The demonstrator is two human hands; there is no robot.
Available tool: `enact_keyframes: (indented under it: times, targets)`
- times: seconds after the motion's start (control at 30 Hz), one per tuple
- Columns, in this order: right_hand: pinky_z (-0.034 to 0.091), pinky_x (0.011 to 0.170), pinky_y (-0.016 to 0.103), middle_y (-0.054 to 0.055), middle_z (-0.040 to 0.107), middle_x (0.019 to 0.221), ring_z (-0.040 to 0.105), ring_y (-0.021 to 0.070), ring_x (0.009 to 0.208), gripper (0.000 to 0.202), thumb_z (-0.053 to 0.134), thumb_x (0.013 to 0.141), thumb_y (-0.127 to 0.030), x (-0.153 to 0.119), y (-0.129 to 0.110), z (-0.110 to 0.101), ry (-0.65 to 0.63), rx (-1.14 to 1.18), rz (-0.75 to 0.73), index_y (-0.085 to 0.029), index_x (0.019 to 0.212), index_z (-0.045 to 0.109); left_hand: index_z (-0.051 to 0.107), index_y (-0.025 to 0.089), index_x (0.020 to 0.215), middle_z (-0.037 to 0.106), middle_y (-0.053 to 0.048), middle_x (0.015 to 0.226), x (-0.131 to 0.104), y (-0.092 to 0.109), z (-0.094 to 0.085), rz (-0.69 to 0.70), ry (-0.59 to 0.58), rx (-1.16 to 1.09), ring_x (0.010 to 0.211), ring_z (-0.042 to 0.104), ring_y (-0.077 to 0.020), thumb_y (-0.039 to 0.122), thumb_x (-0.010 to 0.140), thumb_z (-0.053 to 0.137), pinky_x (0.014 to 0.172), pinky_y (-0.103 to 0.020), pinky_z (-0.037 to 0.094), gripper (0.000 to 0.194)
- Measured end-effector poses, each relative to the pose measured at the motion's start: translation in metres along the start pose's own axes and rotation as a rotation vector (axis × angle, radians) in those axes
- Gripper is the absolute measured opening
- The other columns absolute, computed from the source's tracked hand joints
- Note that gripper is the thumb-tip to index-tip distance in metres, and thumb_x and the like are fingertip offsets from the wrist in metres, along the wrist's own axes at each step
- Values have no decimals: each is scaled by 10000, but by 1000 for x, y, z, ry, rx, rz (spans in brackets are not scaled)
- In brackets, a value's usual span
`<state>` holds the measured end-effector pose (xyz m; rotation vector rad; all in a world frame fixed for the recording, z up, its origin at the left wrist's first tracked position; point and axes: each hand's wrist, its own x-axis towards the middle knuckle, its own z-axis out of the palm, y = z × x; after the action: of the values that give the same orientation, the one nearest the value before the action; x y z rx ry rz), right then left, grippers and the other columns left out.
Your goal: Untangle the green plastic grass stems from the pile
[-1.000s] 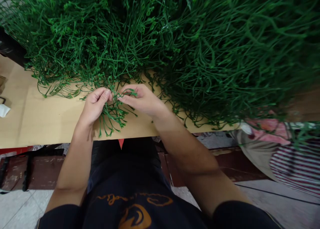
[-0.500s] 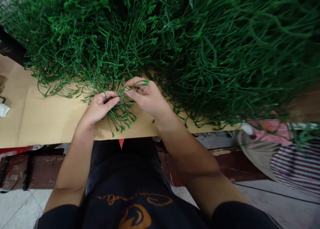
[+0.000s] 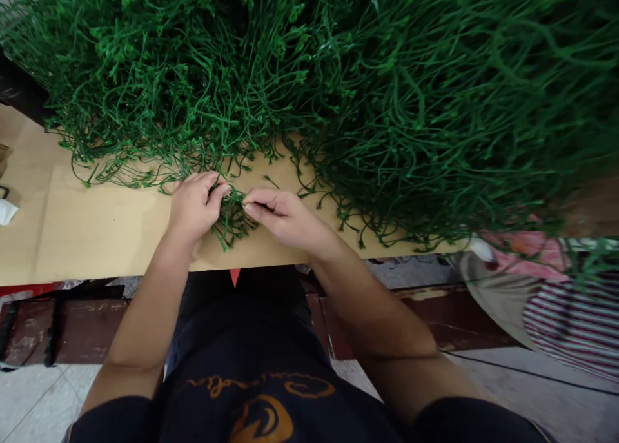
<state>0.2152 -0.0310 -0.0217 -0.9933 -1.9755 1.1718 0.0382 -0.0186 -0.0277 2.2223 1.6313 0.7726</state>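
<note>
My left hand (image 3: 197, 203) is closed with thumb and forefinger pinched on a small bunch of green plastic stems (image 3: 229, 227), whose forked tips hang toward the table's front edge. Just to its right, my right hand (image 3: 280, 216) is closed in a pinch at the edge of that same bunch. What lies between its fingertips is mostly hidden, but a stem of the bunch meets them. Behind both hands rises a large heap of the same green stems (image 3: 203, 75), with loose ends spreading up to the left hand.
Tan cardboard (image 3: 111, 230) covers the tabletop. A dark object (image 3: 22, 91) stands at the left edge, near a white scrap (image 3: 6, 212). At the right, beside a pink cloth (image 3: 532, 253), is a person in striped clothing (image 3: 575, 327). A reddish-brown bench (image 3: 82, 330) shows below the table.
My right hand has come down toward me, and the stem that stuck out above its fingers no longer shows. My left hand has turned slightly, its back now facing up more.
</note>
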Motion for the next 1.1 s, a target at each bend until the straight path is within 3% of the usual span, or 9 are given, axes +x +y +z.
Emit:
enact_keyframes:
  times: [0.13, 0.27, 0.33, 0.47, 0.6, 0.7, 0.83, 0.97, 1.1]
  targets:
    - [303, 572, 204, -26, 351, 612, 342, 66, 589, 234, 416, 867, -216, -14, -14, 18, -25, 127, -30, -151, 643, 406, 569, 188, 723, 577, 3, 642, 4, -5, -2, -113, 102, -29, 680, 544, -156, 277, 840, 508, 673, -282, 381, 159]
    - [359, 666, 215, -14, 422, 620, 398, 70, 643, 240, 417, 887, -166, -32, -46, 26, -341, 111, -308, -142, 648, 431, 527, 198, 706, 465, 35, 554, 11, -24, -6, -234, 357, -157, 607, 493, -124, 303, 866, 486, 635, -253, 366, 196]
    - [365, 642, 209, -7, 446, 644, 416, 68, 645, 229, 420, 903, -206, -33, -55, 19, -236, 152, -283, -144, 686, 459, 523, 193, 712, 486, 34, 590, 10, -28, -5, -190, 293, -242, 607, 485, -113, 310, 853, 507, 624, -244, 366, 184]
    - [295, 496, 206, -19, 407, 575, 364, 56, 532, 379, 453, 887, -455, -23, -49, -4, 228, 286, -85, -160, 649, 472, 543, 181, 713, 533, 26, 644, 3, -22, 1, -111, 109, -395, 618, 491, -103, 323, 828, 524, 613, -230, 378, 184]
    - [228, 463, 222, -32, 323, 495, 280, 41, 474, 499, 490, 849, -503, -11, -39, -14, 385, 161, -81, -155, 511, 372, 574, 173, 746, 558, 13, 695, 3, -19, 4, -86, 99, -485, 663, 512, -105, 327, 819, 517, 639, -224, 395, 179]
    - [221, 470, 218, -49, 306, 514, 259, 34, 475, 373, 583, 808, -409, -4, -37, -11, 486, 17, -64, -159, 574, 434, 586, 172, 756, 571, 8, 704, 5, -17, 2, -71, 80, -478, 688, 529, -112, 336, 814, 524, 662, -228, 404, 184]
    - [262, 520, 220, -58, 332, 542, 292, 49, 504, 162, 616, 778, -308, 9, -34, -9, 419, -164, 4, -171, 856, 576, 589, 177, 754, 597, 5, 703, 4, -13, -1, -62, 40, -423, 700, 548, -121, 345, 819, 520, 668, -235, 410, 193]
    - [256, 550, 231, -33, 417, 556, 336, 58, 539, 132, 573, 788, -267, 21, -24, -8, 210, -309, 80, -142, 747, 581, 594, 184, 776, 622, 3, 721, 3, -12, -1, -51, 58, -365, 718, 564, -128, 326, 829, 502, 684, -245, 418, 177]
    - [265, 555, 231, -16, 464, 607, 361, 62, 566, 165, 500, 824, -241, 24, -16, -3, 236, -176, 17, -139, 702, 545, 590, 192, 760, 629, 1, 707, 3, -14, 2, -56, 65, -281, 706, 569, -134, 352, 838, 497, 676, -255, 413, 201]
